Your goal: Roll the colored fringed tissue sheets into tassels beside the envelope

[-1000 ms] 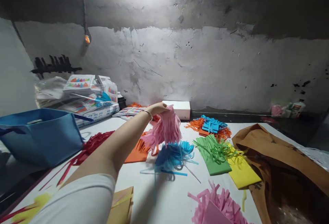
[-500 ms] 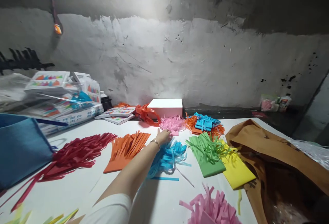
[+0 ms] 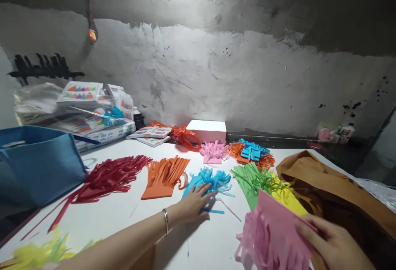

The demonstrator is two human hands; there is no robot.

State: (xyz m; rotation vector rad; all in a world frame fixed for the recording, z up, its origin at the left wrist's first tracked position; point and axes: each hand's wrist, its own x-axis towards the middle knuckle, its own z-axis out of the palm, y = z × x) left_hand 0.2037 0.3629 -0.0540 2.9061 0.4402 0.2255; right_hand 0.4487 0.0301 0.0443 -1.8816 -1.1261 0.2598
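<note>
Gripping pink fringed paper (image 3: 274, 230) in right hand (image 3: 332, 243); left hand (image 3: 192, 204) pressed flat, fingers spread, on blue fringed paper (image 3: 213, 178).

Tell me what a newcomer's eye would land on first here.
Bright cut papers lie across the white table: red fringe at the left, then orange fringe, green fringe and a yellow sheet toward the right. Nearest the camera, the right hand holds up a pink fringed sheet at lower right. The left hand lies flat on the blue fringe in the middle.
</note>
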